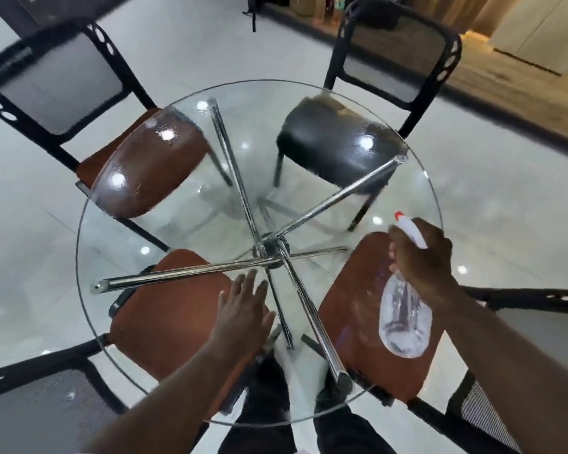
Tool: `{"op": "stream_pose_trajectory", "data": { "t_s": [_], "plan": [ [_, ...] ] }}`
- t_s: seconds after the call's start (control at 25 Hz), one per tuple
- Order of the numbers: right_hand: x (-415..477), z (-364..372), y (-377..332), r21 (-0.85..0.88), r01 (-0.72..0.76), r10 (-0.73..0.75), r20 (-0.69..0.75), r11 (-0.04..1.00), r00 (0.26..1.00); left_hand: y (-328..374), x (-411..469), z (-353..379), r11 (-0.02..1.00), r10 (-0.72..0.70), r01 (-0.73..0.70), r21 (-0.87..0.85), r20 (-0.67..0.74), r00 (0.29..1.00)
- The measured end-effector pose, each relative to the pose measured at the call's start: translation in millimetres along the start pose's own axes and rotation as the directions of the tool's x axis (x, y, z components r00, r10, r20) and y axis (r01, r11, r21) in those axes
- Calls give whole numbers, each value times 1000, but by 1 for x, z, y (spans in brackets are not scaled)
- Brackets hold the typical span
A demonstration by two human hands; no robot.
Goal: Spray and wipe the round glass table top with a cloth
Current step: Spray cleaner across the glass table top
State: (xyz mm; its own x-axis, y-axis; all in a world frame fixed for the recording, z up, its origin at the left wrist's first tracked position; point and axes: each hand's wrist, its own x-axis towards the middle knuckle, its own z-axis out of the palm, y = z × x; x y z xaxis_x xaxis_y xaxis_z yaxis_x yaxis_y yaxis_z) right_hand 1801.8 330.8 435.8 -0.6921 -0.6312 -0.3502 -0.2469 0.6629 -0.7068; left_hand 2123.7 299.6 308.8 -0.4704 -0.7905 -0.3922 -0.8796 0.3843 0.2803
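Note:
The round glass table top (pixel 184 231) fills the middle of the view, resting on crossed chrome bars (pixel 273 250) that meet at a hub under the centre. My right hand (pixel 420 257) is shut on a clear spray bottle (pixel 404 319) with a white head and red nozzle, held over the table's right side, nozzle pointing to the far left. My left hand (pixel 243 309) lies flat on the glass near the front centre, fingers spread, holding nothing. Fine droplets show on the glass at the far left and far right. No cloth is in view.
Several chairs ring the table: a brown-seated one (pixel 151 165) at far left, a black-seated one (pixel 335 139) at far right, and brown-seated ones at near left (pixel 164 319) and near right (pixel 351 326). My dark trouser legs (pixel 269 404) show through the glass. Glossy white tiles surround everything.

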Motion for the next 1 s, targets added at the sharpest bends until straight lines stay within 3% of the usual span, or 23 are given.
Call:
{"op": "stream_pose_trajectory", "data": {
  "t_s": [0.12, 0.28, 0.36, 0.52, 0.6, 0.72, 0.84, 0.92, 1.0],
  "plan": [
    [-24, -31, 61, 19, -26, 26, 22, 999, 999, 35, -38, 36, 996, 64, -63, 55, -14, 998],
    [-59, -50, 145, 45, -122, 112, 188, 991, 976, 86, -82, 69, 994, 48, -52, 97, 42, 998],
    [-81, -48, 170, 24, -52, 44, 261, 998, 964, 100, -94, 69, 996, 22, -33, 87, 123, 992],
    [-140, -89, 195, 33, 152, -156, 185, 988, 970, 134, -113, 55, 990, 100, -113, 85, 140, 985],
    [-166, -115, 213, 86, 178, -189, 142, 980, 972, 155, -112, 47, 981, 188, -192, 38, 79, 979],
    [-192, -158, 226, 108, 238, -233, -51, 965, 971, 202, -94, 36, 941, 339, -339, -26, 10, 941],
    [-215, -227, 232, 162, 266, -236, -181, 950, 955, 281, -100, 10, 885, 462, -464, -40, -41, 886],
    [-226, -294, 249, 320, 251, -187, -218, 913, 958, 351, -111, -13, 829, 554, -557, -48, -72, 830],
    [-226, -367, 260, 576, 266, -163, -224, 773, 961, 419, -112, -35, 768, 629, -638, -60, -119, 768]
  ]
}}
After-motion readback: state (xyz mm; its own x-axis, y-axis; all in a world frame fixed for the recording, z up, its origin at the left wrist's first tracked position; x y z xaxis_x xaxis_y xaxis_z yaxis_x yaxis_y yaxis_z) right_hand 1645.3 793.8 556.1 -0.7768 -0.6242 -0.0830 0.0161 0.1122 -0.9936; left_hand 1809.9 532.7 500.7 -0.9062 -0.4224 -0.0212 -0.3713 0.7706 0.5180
